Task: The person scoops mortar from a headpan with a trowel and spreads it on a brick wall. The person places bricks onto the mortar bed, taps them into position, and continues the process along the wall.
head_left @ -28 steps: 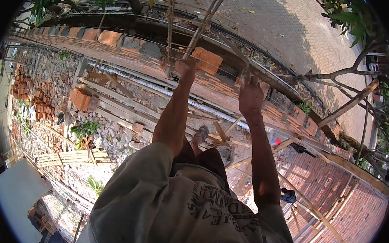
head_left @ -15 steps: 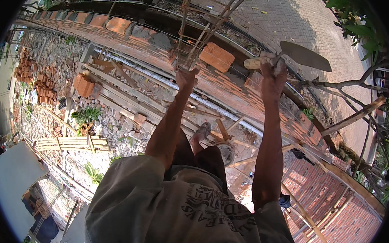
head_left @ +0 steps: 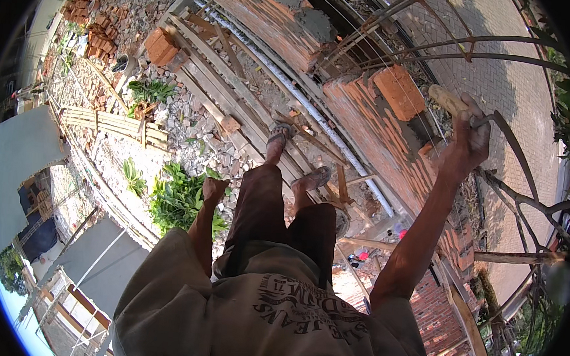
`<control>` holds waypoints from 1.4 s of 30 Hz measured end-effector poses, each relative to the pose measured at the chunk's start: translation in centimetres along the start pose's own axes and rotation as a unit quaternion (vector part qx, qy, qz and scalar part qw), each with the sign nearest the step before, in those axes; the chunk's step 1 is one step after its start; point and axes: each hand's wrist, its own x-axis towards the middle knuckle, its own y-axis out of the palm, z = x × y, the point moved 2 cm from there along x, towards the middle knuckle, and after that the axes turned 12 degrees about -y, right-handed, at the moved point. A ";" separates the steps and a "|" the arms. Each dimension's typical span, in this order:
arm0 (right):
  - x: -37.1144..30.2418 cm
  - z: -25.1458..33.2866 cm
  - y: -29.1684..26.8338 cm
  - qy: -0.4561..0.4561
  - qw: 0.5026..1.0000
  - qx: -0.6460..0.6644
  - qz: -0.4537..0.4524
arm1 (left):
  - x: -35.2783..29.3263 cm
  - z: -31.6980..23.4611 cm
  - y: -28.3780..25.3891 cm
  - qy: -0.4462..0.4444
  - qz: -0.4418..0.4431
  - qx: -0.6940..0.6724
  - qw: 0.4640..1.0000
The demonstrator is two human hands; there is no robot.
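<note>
Away from the wall and down to the person's side has come the left grip (head_left: 214, 187), while the right grip (head_left: 468, 134) stays up past the wall with its trowel (head_left: 517, 150), whose blade is now turned nearly edge-on to the camera. Seen from above, the right fingers close around the trowel where blade and handle meet; the pale wooden handle (head_left: 445, 98) sticks out to the left, and the grey blade curves off to the lower right, over the paving (head_left: 480, 76). The left grip is beside a leafy green plant (head_left: 176, 200); it is small and turned away, so I cannot tell whether it is clenched or loose. One orange brick (head_left: 399, 92) lies on top of the brick wall (head_left: 362, 117), just left of the right grip and apart from it. Grey mortar (head_left: 309, 21) shows on another stretch of wall near the upper edge. Below the wall runs a white pipe (head_left: 315, 117). Both feet, in sandals (head_left: 315, 178), are near long wooden planks (head_left: 221, 97), with rubble and stacked bricks (head_left: 101, 41) farther left.
</note>
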 end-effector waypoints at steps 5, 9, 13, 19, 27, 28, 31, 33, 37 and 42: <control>-6.1 6.7 -0.4 0.011 0.994 -0.037 0.106 | 1.6 0.1 0.3 0.027 -0.003 -0.082 0.996; -16.0 2.8 1.4 0.212 0.936 -0.132 0.248 | 5.6 -1.8 2.2 0.026 0.012 -0.094 0.995; -26.8 -8.3 1.7 0.296 0.814 -0.230 0.443 | 13.7 -3.6 4.8 0.042 -0.034 -0.031 0.998; -40.3 -20.9 -5.1 0.314 0.672 -0.364 0.563 | 25.1 -7.5 7.8 -0.002 -0.094 -0.030 0.995; -55.8 -27.5 -23.1 0.459 0.604 -0.387 0.524 | 36.7 -13.2 13.4 0.013 -0.216 -0.092 0.972; -58.0 -27.8 -25.0 0.491 0.620 -0.365 0.491 | 38.7 -13.2 13.7 0.012 -0.161 -0.085 0.983; -61.2 -27.1 -28.0 0.547 0.631 -0.331 0.439 | 42.8 -12.7 15.2 -0.015 -0.185 -0.036 0.982; -60.5 -26.4 -27.0 0.545 0.595 -0.351 0.476 | 43.3 -11.8 16.1 -0.056 -0.217 -0.032 0.974; -54.3 -25.2 -19.1 0.491 0.654 -0.351 0.457 | 37.6 -10.6 16.8 0.066 0.064 -0.414 0.906; -46.3 -19.8 -11.4 0.448 0.702 -0.350 0.429 | 22.6 -11.8 12.3 0.046 0.287 -0.457 0.841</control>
